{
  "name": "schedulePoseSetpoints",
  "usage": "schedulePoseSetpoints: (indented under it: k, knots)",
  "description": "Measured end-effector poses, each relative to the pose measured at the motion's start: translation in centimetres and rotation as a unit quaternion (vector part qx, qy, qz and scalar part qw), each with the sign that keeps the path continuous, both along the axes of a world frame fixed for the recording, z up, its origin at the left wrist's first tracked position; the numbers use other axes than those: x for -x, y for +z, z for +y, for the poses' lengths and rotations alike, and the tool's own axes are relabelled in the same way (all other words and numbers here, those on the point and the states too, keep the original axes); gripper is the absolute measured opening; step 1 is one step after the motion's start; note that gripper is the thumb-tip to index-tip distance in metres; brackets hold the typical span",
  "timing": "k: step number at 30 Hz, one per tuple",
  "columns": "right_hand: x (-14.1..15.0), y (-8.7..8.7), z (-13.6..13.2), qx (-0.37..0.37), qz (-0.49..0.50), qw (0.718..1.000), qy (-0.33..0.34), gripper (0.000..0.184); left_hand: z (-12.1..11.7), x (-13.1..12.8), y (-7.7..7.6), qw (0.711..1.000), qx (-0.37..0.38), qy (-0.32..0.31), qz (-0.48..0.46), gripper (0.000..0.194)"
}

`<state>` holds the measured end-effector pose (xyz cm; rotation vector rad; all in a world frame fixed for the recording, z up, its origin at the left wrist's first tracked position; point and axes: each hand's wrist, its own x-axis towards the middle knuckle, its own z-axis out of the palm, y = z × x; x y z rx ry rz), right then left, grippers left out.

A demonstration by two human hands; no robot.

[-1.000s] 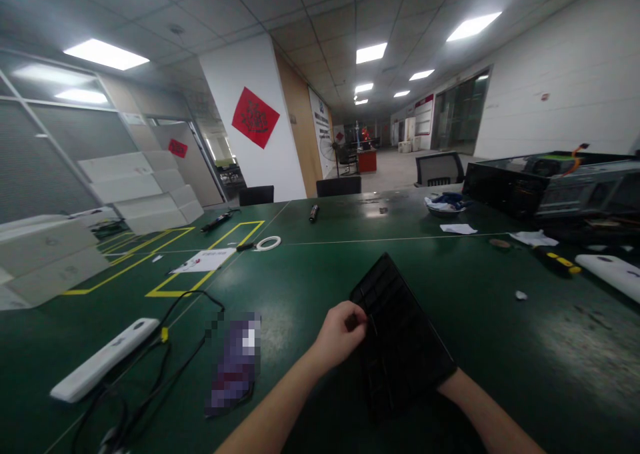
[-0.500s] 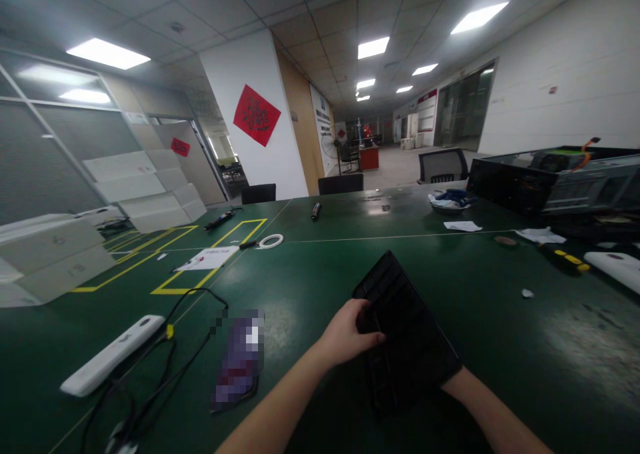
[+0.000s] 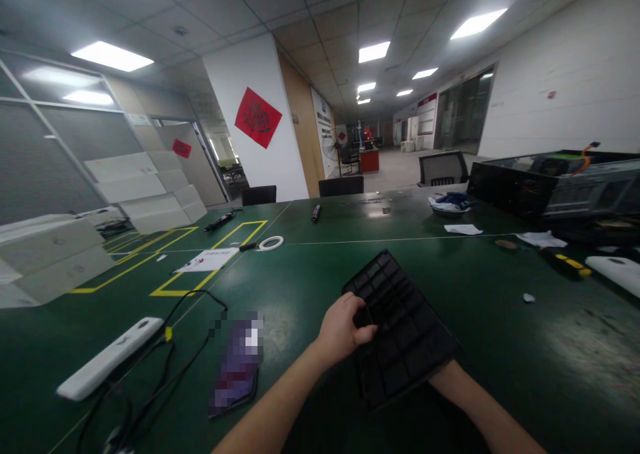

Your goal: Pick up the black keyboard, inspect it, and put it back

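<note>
A black compartment tray (image 3: 400,321), divided into a grid of shallow cells, is tilted above the table in front of me. My left hand (image 3: 343,327) reaches over its left side, thumb and fingers curled together at the cells. Whatever those fingertips grip is hidden or too small to name. From underneath, my right hand (image 3: 447,376) holds the tray at its lower right. Only the wrist and a bit of that hand show; its fingers are behind the tray. Left of my left arm lies a phone-like purple object (image 3: 237,367), partly pixelated.
On the green table (image 3: 310,281) lie a white power strip (image 3: 113,357) with black cables, a tape roll (image 3: 271,243), and a marked paper (image 3: 209,260). White boxes (image 3: 55,257) stand left. An open computer case (image 3: 530,187), a bowl (image 3: 450,204) and a yellow-black tool (image 3: 573,264) are right.
The tray has tipped so its cells face me more and show more clearly. Both hands have shifted slightly left with it; the left fingers stay curled at the cells.
</note>
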<state>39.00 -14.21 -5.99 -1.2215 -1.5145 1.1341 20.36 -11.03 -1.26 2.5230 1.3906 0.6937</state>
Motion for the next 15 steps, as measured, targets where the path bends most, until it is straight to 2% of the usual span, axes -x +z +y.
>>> schedulePoseSetpoints:
  k: [2, 4, 6, 7, 8, 12, 15]
  knots:
    - [-0.5, 0.9, -0.4, -0.007, -0.031, 0.999, 0.013, 0.036, 2.1, 1.9, 1.2, 0.998, -0.016, 0.063, 0.008, 0.034]
    - [-1.0, 1.5, -0.7, 0.005, -0.070, 0.997, 0.033, 0.042, 4.9, 4.9, 2.6, 0.986, -0.014, 0.166, 0.031, 0.035]
    - [-1.3, 1.5, -0.9, 0.029, -0.097, 0.994, 0.050, 0.044, 7.9, 8.6, 3.8, 0.953, 0.037, 0.291, 0.076, 0.040]
    - [-1.3, 1.4, -0.8, 0.036, -0.103, 0.992, 0.055, 0.044, 9.2, 10.6, 4.3, 0.924, 0.079, 0.361, 0.096, 0.044]
    - [-1.3, 1.2, -0.7, 0.037, -0.104, 0.992, 0.057, 0.044, 10.3, 12.5, 4.6, 0.905, 0.097, 0.400, 0.105, 0.048]
    - [-1.0, 0.4, -0.2, 0.023, -0.107, 0.992, 0.056, 0.044, 12.6, 18.9, 4.9, 0.848, 0.121, 0.501, 0.122, 0.053]
    - [-0.9, 0.4, -0.2, 0.032, -0.101, 0.993, 0.057, 0.044, 12.7, 21.8, 4.1, 0.831, 0.126, 0.526, 0.129, 0.050]
